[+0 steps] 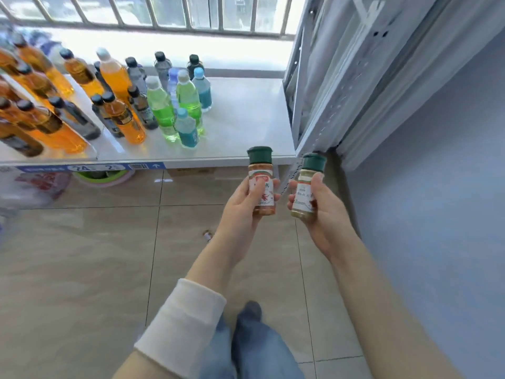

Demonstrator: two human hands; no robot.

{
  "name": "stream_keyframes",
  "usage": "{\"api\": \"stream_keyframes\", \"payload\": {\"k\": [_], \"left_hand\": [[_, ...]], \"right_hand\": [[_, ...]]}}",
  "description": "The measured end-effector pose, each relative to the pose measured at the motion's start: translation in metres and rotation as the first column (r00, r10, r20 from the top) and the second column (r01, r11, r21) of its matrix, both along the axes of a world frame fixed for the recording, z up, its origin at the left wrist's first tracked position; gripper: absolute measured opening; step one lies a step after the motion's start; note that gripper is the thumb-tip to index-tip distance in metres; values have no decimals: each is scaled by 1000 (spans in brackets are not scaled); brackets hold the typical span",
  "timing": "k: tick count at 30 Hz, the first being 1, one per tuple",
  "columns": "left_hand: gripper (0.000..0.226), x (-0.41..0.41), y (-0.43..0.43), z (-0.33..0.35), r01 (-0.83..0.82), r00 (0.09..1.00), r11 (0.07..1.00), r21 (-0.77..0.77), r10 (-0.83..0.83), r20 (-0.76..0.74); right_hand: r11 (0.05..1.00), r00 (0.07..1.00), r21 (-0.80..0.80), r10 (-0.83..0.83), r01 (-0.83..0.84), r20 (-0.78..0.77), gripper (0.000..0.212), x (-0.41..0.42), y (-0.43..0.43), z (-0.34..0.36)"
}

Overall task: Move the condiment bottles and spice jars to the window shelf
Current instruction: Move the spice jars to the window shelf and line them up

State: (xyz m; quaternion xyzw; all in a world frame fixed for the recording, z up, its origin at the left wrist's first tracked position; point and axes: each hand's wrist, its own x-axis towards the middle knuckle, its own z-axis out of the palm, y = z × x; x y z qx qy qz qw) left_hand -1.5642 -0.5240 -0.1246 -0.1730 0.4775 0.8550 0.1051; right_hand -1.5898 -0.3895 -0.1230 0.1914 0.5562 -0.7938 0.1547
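My left hand (243, 203) grips an orange-red spice jar (261, 181) with a dark green cap, held upright. In my right hand (317, 206) is a pale yellowish spice jar (307, 187) with the same green cap, tilted slightly right. Both jars hover over the tiled floor, just in front of the right end of the white window shelf (246, 124). That end of the shelf surface is bare. The shelf's left and middle carry several drink bottles (164, 105) in orange, green, teal and dark colours.
A white metal rack frame (314, 77) stands against the wall right of the shelf. Under the shelf sit a green bowl (101, 176) and plastic bags (32, 187). A small object (208, 234) lies on the floor tiles. My legs in jeans (257, 346) are below.
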Motion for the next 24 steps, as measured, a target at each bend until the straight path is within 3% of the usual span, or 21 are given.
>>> {"api": "stream_keyframes", "payload": {"k": [4,9,15,20,24], "left_hand": [[17,-16,18,33,-3,994,997,-72,-4,-106],[23,-39,30,78,2,972,975,-220,-54,-230],[54,-90,29,122,-52,945,934,-354,-68,-319],[41,-143,21,159,-88,908,921,-378,-82,-411],[55,-186,13,183,-100,870,933,-347,-87,-486]], "right_hand": [[997,998,-64,-52,49,-39,37,-13,23,29],[999,988,-31,19,-24,-151,38,-30,46,70],[995,953,93,8,21,-302,56,-73,58,119],[974,893,201,-3,105,-449,43,-135,48,166],[989,860,135,12,66,-509,27,-193,28,198]]}}
